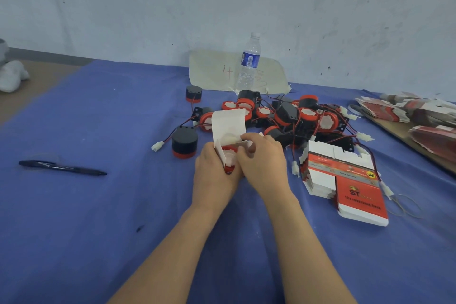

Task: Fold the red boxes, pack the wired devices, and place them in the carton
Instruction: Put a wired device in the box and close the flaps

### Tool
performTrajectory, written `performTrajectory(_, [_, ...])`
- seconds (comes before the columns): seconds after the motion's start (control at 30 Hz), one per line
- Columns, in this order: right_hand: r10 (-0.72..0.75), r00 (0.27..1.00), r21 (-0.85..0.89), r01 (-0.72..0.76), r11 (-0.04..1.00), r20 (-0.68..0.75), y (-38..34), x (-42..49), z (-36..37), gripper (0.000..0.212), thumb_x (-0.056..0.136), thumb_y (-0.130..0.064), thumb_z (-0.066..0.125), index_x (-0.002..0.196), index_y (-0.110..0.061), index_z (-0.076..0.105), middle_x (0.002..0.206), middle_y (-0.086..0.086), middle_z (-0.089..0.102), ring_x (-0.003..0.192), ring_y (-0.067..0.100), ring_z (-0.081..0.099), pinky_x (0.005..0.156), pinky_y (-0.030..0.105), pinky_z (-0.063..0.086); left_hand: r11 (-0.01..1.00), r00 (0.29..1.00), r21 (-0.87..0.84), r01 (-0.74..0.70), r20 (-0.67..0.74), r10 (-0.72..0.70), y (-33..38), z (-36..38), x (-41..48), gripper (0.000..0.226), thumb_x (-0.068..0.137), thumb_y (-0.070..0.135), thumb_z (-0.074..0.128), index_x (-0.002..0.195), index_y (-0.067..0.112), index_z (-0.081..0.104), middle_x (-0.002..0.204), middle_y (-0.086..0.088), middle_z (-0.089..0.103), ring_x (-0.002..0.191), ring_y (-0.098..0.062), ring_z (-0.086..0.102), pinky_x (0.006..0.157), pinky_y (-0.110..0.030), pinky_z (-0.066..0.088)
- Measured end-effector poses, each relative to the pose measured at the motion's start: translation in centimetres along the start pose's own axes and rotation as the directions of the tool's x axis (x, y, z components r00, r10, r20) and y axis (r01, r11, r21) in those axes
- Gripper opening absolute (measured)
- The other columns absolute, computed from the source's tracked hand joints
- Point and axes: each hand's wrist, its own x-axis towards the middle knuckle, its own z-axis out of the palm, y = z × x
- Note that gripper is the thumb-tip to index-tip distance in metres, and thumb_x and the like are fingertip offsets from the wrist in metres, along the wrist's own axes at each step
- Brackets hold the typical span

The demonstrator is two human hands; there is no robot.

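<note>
Red box (pixel 228 128), part folded, is held upright above the middle of the blue-clothed surface (pixel 103 217), its white lid flap standing open and a red-and-black wired device (pixel 229 152) showing in its mouth. The left hand (pixel 213 170) grips the box from the side, fingers curled round its wall; the right hand (pixel 264 158) bends over the opening, fingers pressed together and pinching at the box's top edge, though just what they nip is hidden. Just behind the hands lies a tangled heap of wired devices (pixel 288 116) with white plugs, one lone unit (pixel 184 142) standing to the left of it. A stack of flat red boxes (pixel 355 190) lies to the right, beside loose rubber bands (pixel 408 205); more flat boxes (pixel 419 113) are piled at the far right edge. A water bottle (pixel 249 64) stands before a paper sheet (pixel 214 71) at the wall, and a pen (pixel 61 168) lies at left.
</note>
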Motion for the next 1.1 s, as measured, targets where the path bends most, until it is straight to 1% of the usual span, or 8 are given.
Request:
performTrajectory(0.17, [-0.013,0.999,-0.067,0.016,0.998,0.045,-0.7,-0.2,-0.4,0.032,0.095,-0.035,0.048,0.125,-0.031,0.059,0.104,-0.002,0.068,0.101,0.023,0.056,0.085,0.037,0.048,0.995,0.997,0.068,-0.08,-0.001,0.08,0.0,0.1,-0.1,0.041,0.077,0.032,0.073,0.101,0.022,0.04,0.103,-0.001,0.057,0.094,-0.022,0.055,0.066,-0.03,0.049])
performTrajectory(0.33, [0.108,0.994,0.092,-0.106,0.99,-0.017,-1.0,-0.1,-0.5,0.027,0.091,-0.045,0.054,0.096,-0.02,0.062,0.086,-0.008,0.065,0.081,0.011,0.058,0.06,0.021,0.04,0.985,0.99,0.098,-0.142,0.017,0.141,0.4,0.2,-0.4,0.043,0.078,0.032,0.074,0.104,0.023,0.042,0.102,0.004,0.051,0.095,-0.02,0.053,0.071,-0.032,0.052])
performTrajectory(0.43, [0.123,0.992,0.166,-0.126,0.978,0.023,-0.8,-0.1,-0.8,0.004,0.091,-0.024,0.059,0.09,-0.021,0.056,0.088,-0.004,0.063,0.071,0.003,0.053,0.054,0.011,0.036,0.987,0.991,0.096,-0.132,0.023,0.131,0.6,0.2,-0.4,0.044,0.078,0.032,0.074,0.107,0.022,0.043,0.105,0.005,0.051,0.098,-0.019,0.054,0.078,-0.034,0.053])
performTrajectory(0.57, [0.082,0.995,0.26,-0.094,0.961,0.053,-1.1,-0.2,-1.2,0.018,0.089,-0.005,0.052,0.097,-0.019,0.044,0.084,-0.001,0.057,0.07,0.009,0.052,0.055,0.018,0.042,0.989,0.993,0.09,-0.115,0.039,0.111,0.6,0.2,-0.2,0.042,0.077,0.03,0.073,0.108,0.02,0.046,0.107,0.001,0.056,0.097,-0.021,0.055,0.078,-0.037,0.054])
performTrajectory(0.77, [0.068,0.995,0.322,-0.089,0.943,0.074,-0.9,-0.2,-2.4,0.022,0.091,-0.004,0.051,0.104,-0.018,0.039,0.076,-0.007,0.047,0.063,0.007,0.047,0.049,0.011,0.04,0.991,0.993,0.07,-0.114,0.038,0.111,0.4,0.3,-0.4,0.048,0.075,0.042,0.074,0.108,0.021,0.046,0.104,0.004,0.055,0.098,-0.02,0.055,0.077,-0.04,0.053])
performTrajectory(0.9, [0.111,0.988,0.367,-0.144,0.919,0.111,-0.6,0.0,-3.4,0.026,0.091,-0.005,0.056,0.107,-0.018,0.04,0.083,-0.004,0.051,0.076,0.013,0.054,0.065,0.029,0.052,0.99,0.992,0.076,-0.119,0.059,0.114,0.3,0.5,-0.3,0.055,0.073,0.045,0.076,0.112,0.021,0.045,0.109,0.004,0.055,0.102,-0.018,0.053,0.079,-0.038,0.054])
performTrajectory(1.0, [0.15,0.977,0.407,-0.2,0.891,0.151,0.1,0.3,-4.1,0.026,0.09,-0.004,0.057,0.108,-0.017,0.042,0.087,0.004,0.055,0.073,0.01,0.051,0.06,0.018,0.044,0.988,0.989,0.072,-0.14,0.057,0.136,0.1,0.5,-0.4,0.051,0.074,0.043,0.074,0.109,0.022,0.043,0.106,0.006,0.053,0.101,-0.017,0.051,0.075,-0.032,0.05])
performTrajectory(1.1, [0.193,0.971,0.46,-0.237,0.856,0.142,0.9,0.5,-4.9,0.025,0.09,-0.005,0.056,0.112,-0.012,0.046,0.08,0.007,0.055,0.063,0.01,0.048,0.053,0.017,0.039,0.984,0.987,0.091,-0.157,0.059,0.152,0.0,0.5,-0.4,0.047,0.078,0.039,0.071,0.11,0.02,0.043,0.106,0.006,0.05,0.104,-0.017,0.049,0.076,-0.028,0.046])
